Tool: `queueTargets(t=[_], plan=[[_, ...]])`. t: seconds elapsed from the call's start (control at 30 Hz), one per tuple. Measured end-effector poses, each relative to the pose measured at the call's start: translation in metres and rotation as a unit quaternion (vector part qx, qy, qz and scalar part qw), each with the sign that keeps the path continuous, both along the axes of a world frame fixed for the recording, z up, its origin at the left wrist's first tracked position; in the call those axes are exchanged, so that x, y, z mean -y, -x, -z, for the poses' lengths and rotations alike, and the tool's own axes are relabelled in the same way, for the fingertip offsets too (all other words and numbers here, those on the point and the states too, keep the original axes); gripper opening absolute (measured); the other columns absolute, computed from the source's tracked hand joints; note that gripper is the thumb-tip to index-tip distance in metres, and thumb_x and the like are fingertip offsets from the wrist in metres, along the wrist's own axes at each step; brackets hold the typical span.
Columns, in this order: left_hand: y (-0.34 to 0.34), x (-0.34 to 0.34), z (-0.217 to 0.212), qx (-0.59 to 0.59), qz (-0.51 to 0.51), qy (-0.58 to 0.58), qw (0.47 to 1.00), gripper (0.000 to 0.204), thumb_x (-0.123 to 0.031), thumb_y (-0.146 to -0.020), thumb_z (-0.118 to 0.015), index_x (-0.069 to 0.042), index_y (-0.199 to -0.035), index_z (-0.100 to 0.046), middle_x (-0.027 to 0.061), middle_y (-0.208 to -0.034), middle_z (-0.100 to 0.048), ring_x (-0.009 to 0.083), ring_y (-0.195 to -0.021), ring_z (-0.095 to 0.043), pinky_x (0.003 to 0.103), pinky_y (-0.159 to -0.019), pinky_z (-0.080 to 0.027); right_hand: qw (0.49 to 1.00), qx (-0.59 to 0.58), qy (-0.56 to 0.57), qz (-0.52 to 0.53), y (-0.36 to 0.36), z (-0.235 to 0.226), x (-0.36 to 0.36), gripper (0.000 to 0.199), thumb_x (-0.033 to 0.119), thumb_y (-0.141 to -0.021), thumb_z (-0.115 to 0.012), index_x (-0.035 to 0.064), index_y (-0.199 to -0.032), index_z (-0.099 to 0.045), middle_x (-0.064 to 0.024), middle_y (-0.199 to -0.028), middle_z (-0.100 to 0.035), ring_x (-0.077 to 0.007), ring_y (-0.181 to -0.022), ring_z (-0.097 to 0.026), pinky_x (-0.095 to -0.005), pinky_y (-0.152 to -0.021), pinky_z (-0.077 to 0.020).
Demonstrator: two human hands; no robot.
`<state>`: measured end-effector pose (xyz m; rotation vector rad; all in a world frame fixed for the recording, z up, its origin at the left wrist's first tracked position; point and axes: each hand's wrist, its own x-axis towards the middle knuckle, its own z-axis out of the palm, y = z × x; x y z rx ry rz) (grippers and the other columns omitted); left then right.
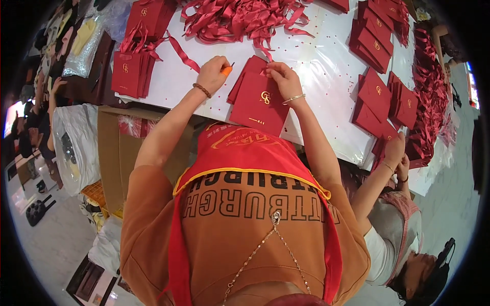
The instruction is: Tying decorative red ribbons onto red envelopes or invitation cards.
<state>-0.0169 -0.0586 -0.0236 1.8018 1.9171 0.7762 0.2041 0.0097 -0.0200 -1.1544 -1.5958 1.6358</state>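
My left hand is closed around a small orange-handled tool with a thin dark tip, just above the table. In front of me a flat red paper gift bag with a gold emblem leans over the table's near edge, another red bag partly beneath it. My right hand pinches the bag's top edge, where a red ribbon runs down from the heap; the fingers partly hide the exact grip. Another loose ribbon trails towards my left hand.
A large heap of red ribbons lies at the far middle of the white table. Red bags with ribbon handles stand at left; more bag stacks lie right. A co-worker's hands work at the right edge. A cardboard box stands left.
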Motion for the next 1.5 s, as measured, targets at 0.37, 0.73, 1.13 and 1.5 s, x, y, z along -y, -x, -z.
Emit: queueTargets(t=[0.37,0.73,1.13,1.5], plan=[[-0.054,0.01,-0.033,0.387,-0.011,0.238,0.891,0.012,-0.002,-0.08,-0.055,0.0,-0.09,-0.06,0.0027,-0.072,-0.058,0.006,-0.061,-0.052,0.018,-0.056,-0.043,0.961,0.209,-0.09,-0.16,-0.003,-0.026,-0.006,0.03,0.017,-0.069,-0.067,0.0045,-0.095,-0.061,-0.0131,-0.09,-0.063,-0.0241,-0.082,-0.06,-0.0316,-0.073,-0.0467],[-0.061,0.008,-0.043,0.32,-0.035,0.195,0.926,0.014,-0.003,-0.077,-0.055,0.001,-0.09,-0.061,0.0052,-0.071,-0.06,0.008,-0.059,-0.054,0.02,-0.053,-0.044,0.964,0.178,-0.016,-0.199,-0.004,-0.028,-0.007,0.039,0.021,-0.068,-0.068,0.0028,-0.102,-0.06,-0.0141,-0.091,-0.062,-0.0224,-0.083,-0.06,-0.0297,-0.074,-0.0458],[-0.07,0.006,-0.042,0.083,0.002,0.062,0.995,0.009,-0.006,-0.074,-0.057,0.0,-0.08,-0.06,0.0129,-0.069,-0.062,0.022,-0.059,-0.059,0.029,-0.054,-0.047,0.963,0.181,-0.062,-0.189,-0.005,-0.03,0.001,0.038,0.022,-0.069,-0.067,0.0075,-0.104,-0.059,-0.0136,-0.094,-0.062,-0.0249,-0.087,-0.059,-0.0326,-0.077,-0.0452],[-0.072,0.001,-0.061,0.068,-0.009,0.087,0.994,0.014,-0.013,-0.069,-0.061,-0.005,-0.079,-0.055,0.0109,-0.068,-0.058,0.0289,-0.064,-0.056,0.038,-0.057,-0.044,0.97,0.141,-0.116,-0.159,-0.004,-0.031,0.012,0.028,0.021,-0.072,-0.062,0.0071,-0.095,-0.057,-0.0116,-0.083,-0.063,-0.0266,-0.082,-0.059,-0.0338,-0.072,-0.0453]])
